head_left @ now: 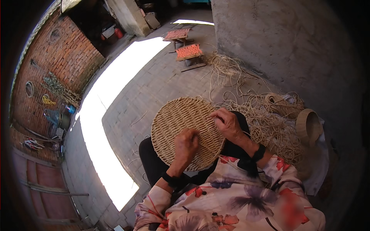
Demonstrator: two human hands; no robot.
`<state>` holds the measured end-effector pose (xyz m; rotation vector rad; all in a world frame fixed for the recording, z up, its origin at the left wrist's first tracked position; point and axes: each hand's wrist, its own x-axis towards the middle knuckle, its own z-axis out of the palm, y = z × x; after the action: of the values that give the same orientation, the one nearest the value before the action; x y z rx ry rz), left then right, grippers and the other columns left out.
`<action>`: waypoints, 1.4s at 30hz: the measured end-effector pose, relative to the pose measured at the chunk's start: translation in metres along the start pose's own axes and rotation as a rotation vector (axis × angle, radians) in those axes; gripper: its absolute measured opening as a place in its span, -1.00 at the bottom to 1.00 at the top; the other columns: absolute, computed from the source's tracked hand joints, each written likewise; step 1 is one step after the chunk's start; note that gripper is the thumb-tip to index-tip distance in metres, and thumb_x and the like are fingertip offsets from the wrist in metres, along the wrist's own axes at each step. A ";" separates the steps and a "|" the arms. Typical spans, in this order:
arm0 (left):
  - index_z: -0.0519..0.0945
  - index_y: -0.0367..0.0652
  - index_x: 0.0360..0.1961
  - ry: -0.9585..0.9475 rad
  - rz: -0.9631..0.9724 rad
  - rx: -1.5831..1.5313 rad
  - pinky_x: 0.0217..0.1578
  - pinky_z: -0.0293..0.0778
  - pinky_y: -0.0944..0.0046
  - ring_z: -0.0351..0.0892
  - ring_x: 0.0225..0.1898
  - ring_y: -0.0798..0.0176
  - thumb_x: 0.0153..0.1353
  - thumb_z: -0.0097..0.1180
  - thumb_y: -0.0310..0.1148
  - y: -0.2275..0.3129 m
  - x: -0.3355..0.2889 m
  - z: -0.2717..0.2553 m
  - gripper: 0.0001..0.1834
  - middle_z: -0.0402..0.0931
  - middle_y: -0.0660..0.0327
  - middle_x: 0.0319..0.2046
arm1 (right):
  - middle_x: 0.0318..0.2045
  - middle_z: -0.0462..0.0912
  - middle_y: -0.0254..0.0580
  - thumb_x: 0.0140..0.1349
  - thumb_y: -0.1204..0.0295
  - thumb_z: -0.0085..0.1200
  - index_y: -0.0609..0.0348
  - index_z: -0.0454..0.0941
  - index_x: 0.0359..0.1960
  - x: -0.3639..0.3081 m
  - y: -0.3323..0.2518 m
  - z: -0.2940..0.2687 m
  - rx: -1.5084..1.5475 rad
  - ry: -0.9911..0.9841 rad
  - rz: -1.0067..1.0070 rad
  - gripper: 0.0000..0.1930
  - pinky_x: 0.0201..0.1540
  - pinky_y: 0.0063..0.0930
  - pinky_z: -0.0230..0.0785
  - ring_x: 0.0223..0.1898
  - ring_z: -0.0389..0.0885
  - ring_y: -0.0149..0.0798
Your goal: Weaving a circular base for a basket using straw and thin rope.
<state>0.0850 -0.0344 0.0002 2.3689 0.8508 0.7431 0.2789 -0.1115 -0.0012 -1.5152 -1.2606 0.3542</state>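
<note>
A round, tan woven-cord disc (175, 115) rests tilted on my lap, its rows of twisted cord running across it. My left hand (187, 145) is closed in a fist over the lower middle of the disc, and a thin length of cord (208, 147) runs from it toward the lower right. At the disc's right rim my right hand (228, 124) is closed, thumb and forefinger pinched together. What lies between those fingertips is too small to make out.
Beside me on the right, a tangled heap of cord (269, 127) lies with a cord spool (283, 106) and a round woven basket (308, 127). Two low stools with orange-red woven seats (189, 52) stand ahead. A grey wall (293, 50) rises at the right.
</note>
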 end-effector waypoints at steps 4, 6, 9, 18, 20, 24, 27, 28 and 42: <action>0.65 -0.23 -0.25 0.083 0.044 -0.015 -0.32 0.57 0.16 0.69 -0.37 0.02 0.13 0.17 -0.56 0.003 0.003 0.011 -0.85 0.66 0.02 -0.33 | -0.35 0.56 -0.07 0.12 0.62 0.04 0.19 0.59 -0.29 -0.013 0.006 -0.007 -0.065 -0.034 -0.026 -0.85 -0.25 -0.28 0.47 -0.33 0.61 -0.03; 0.63 -0.21 -0.22 0.078 0.029 0.009 -0.32 0.58 0.16 0.69 -0.37 0.03 0.17 0.16 -0.54 0.006 0.003 0.014 -0.86 0.66 0.04 -0.34 | -0.36 0.54 -0.10 0.05 0.65 0.04 0.18 0.57 -0.33 -0.020 0.006 -0.006 -0.174 -0.076 -0.149 -0.84 -0.26 -0.25 0.48 -0.31 0.61 -0.05; 0.61 -0.20 -0.21 0.091 0.075 0.048 -0.34 0.58 0.14 0.70 -0.39 0.03 0.20 0.15 -0.52 0.005 0.004 0.018 -0.87 0.66 0.05 -0.37 | -0.36 0.51 -0.13 0.00 0.65 0.07 0.16 0.57 -0.33 -0.022 0.000 -0.002 -0.270 -0.076 -0.209 -0.81 -0.27 -0.22 0.50 -0.27 0.61 -0.08; 0.53 -0.17 -0.22 0.043 0.059 0.116 -0.40 0.51 0.03 0.65 -0.44 -0.06 0.22 0.11 -0.52 0.010 0.005 0.023 -0.90 0.59 -0.01 -0.47 | -0.37 0.48 -0.17 0.03 0.55 0.13 0.14 0.56 -0.36 -0.015 0.000 0.003 -0.451 -0.150 -0.399 -0.88 -0.30 -0.30 0.50 -0.28 0.58 -0.11; 0.52 -0.17 -0.24 0.055 0.077 0.129 -0.41 0.50 0.02 0.64 -0.44 -0.08 0.22 0.10 -0.52 0.010 0.004 0.025 -0.91 0.58 -0.02 -0.47 | -0.38 0.47 -0.17 0.03 0.54 0.12 0.14 0.55 -0.36 -0.018 0.000 0.006 -0.471 -0.120 -0.413 -0.89 -0.30 -0.30 0.50 -0.29 0.57 -0.11; 0.48 -0.18 -0.29 0.058 0.104 0.171 -0.45 0.47 -0.04 0.60 -0.47 -0.15 0.21 0.08 -0.51 0.010 0.006 0.027 -0.94 0.55 -0.03 -0.48 | -0.38 0.47 -0.17 0.03 0.53 0.10 0.14 0.54 -0.36 -0.019 0.001 0.008 -0.500 -0.077 -0.441 -0.89 -0.29 -0.29 0.50 -0.29 0.55 -0.09; 0.47 -0.18 -0.31 0.009 0.098 0.210 -0.47 0.46 -0.06 0.58 -0.49 -0.16 0.18 0.08 -0.53 0.008 0.006 0.029 -0.93 0.53 -0.04 -0.50 | -0.37 0.47 -0.17 0.01 0.52 0.11 0.15 0.53 -0.35 -0.016 0.000 0.001 -0.493 -0.175 -0.405 -0.87 -0.27 -0.28 0.50 -0.27 0.55 -0.09; 0.47 -0.18 -0.31 0.010 0.101 0.211 -0.47 0.46 -0.06 0.58 -0.49 -0.16 0.18 0.08 -0.53 0.008 0.006 0.029 -0.93 0.53 -0.04 -0.50 | -0.37 0.47 -0.17 0.01 0.52 0.11 0.15 0.53 -0.35 -0.016 0.000 0.001 -0.493 -0.172 -0.406 -0.87 -0.27 -0.28 0.50 -0.27 0.55 -0.09; 0.52 -0.17 -0.23 0.009 0.019 0.198 -0.45 0.53 -0.04 0.64 -0.48 -0.13 0.16 0.05 -0.56 0.021 0.007 0.026 -0.85 0.59 -0.06 -0.54 | -0.30 0.47 -0.18 0.03 0.45 0.07 0.15 0.52 -0.36 -0.019 0.006 0.006 -0.577 -0.193 -0.409 -0.87 -0.24 -0.27 0.45 -0.18 0.52 -0.12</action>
<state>0.1149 -0.0503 -0.0033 2.5527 0.9454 0.7058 0.2700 -0.1234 -0.0157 -1.6606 -1.8951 -0.1545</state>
